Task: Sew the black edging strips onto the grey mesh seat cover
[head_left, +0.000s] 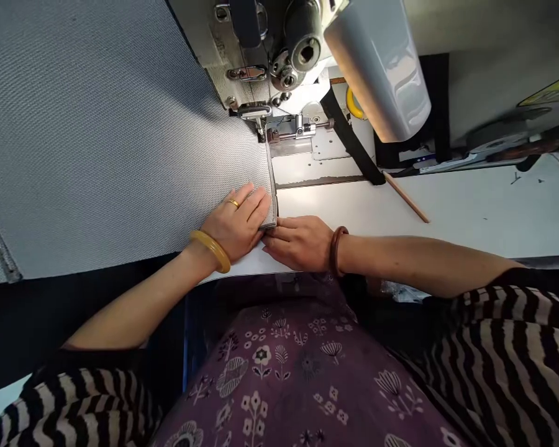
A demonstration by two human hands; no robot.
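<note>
Left hand point(235, 225) with gold ring point(233, 203) and amber bangle point(209, 251), lying flat on folded grey mesh fabric point(121, 155), right hand point(298, 243) with dark wooden bangle point(338, 250), fingers touching fabric's folded corner, just before sewing machine presser foot point(259, 118), white table point(354, 211), wooden stick point(406, 197)

Head-worn view, facing forward and down, close above left hand point(235, 223) and right hand point(298, 243), sewing machine point(265, 56) ahead

Grey mesh fabric point(121, 161) lies flat, its edge folded over.
</note>
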